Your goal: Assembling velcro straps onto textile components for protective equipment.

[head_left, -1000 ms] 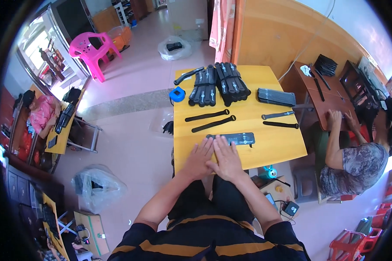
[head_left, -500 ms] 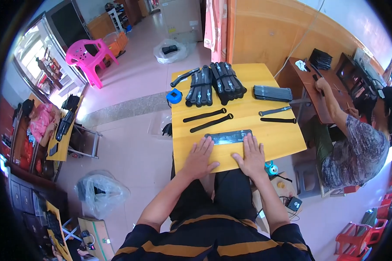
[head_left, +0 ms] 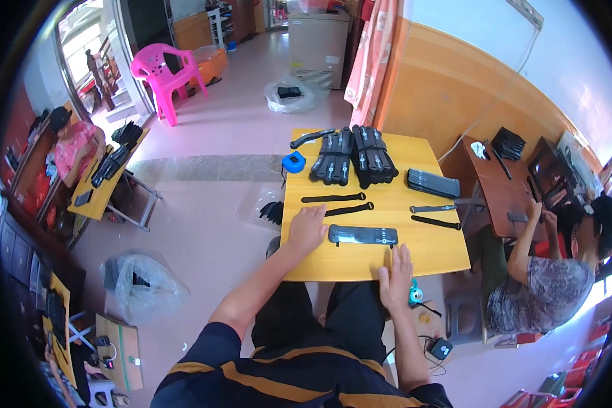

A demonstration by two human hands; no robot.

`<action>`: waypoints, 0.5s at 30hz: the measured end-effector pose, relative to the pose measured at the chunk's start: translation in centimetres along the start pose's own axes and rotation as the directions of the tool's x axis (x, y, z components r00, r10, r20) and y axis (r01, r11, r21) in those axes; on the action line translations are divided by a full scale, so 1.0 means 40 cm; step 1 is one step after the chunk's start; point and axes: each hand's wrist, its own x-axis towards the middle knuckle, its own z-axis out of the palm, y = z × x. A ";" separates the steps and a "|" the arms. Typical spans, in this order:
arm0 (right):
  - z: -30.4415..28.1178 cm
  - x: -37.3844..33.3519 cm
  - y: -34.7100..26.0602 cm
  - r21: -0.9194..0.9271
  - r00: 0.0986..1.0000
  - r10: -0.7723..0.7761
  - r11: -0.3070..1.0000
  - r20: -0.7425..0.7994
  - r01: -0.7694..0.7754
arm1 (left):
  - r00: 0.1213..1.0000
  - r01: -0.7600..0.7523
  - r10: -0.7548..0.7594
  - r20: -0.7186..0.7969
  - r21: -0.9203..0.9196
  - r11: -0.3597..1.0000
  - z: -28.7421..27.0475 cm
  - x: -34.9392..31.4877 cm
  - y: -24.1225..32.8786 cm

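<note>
A flat dark packet [head_left: 362,235] with a clear window lies on the yellow table [head_left: 428,255] in front of me. My left hand [head_left: 308,229] is left of it, its bent fingers closed over the left end of a black strap [head_left: 350,209]; the fingertips are partly hidden. Just beyond lies another black strap [head_left: 333,198]. My right hand [head_left: 396,277] is open at the table's front edge, fingers stretched out near the packet's right end, holding nothing. Two more straps, one grey [head_left: 433,209] and one black [head_left: 435,222], rest at the right.
Two banded bundles of black straps [head_left: 332,160] [head_left: 374,158] lie at the table's back, with a blue tape-measure-like object [head_left: 294,162] beside them. Stacked packets [head_left: 433,182] lie right. A co-worker [head_left: 547,289] sits at a brown table [head_left: 500,197]; another person [head_left: 75,149] sits far left.
Both hands have come off the packet. My left hand has moved forward to the strap; my right hand has drawn back toward the edge. The view has shifted, and the right co-worker's arm has pulled in.
</note>
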 end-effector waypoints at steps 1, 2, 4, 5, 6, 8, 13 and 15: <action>0.007 -0.009 -0.009 0.027 0.999 -0.033 0.999 -0.012 0.033 | 1.000 -0.014 0.016 -0.020 0.059 0.998 0.010 0.000 -0.020; 0.012 -0.018 -0.018 0.052 0.998 -0.058 0.997 -0.026 0.059 | 1.000 -0.008 0.010 -0.023 0.056 0.998 0.010 0.003 -0.030; 0.020 -0.023 -0.033 0.061 0.997 -0.077 0.995 -0.019 0.078 | 0.999 -0.025 0.020 0.044 0.096 0.995 0.012 0.008 -0.048; 0.025 -0.019 -0.041 0.105 0.997 -0.083 0.991 -0.004 0.083 | 0.999 -0.018 0.014 0.044 0.094 0.995 0.012 0.009 -0.051; 0.030 -0.016 -0.049 0.148 0.996 -0.088 0.985 0.012 0.085 | 0.999 -0.046 0.046 0.007 0.100 0.994 0.012 0.010 -0.053; 0.037 -0.004 -0.069 0.141 0.993 -0.115 0.984 0.013 0.112 | 0.997 -0.068 0.072 -0.031 0.109 0.992 0.016 0.011 -0.063; 0.040 0.031 -0.113 0.322 0.993 -0.121 0.941 0.014 0.110 | 0.993 -0.079 0.094 -0.070 0.185 0.979 0.010 0.001 -0.066; 0.041 0.043 -0.122 0.406 0.995 -0.081 0.912 0.063 0.048 | 0.990 -0.063 0.080 -0.114 0.143 0.988 -0.018 0.007 -0.062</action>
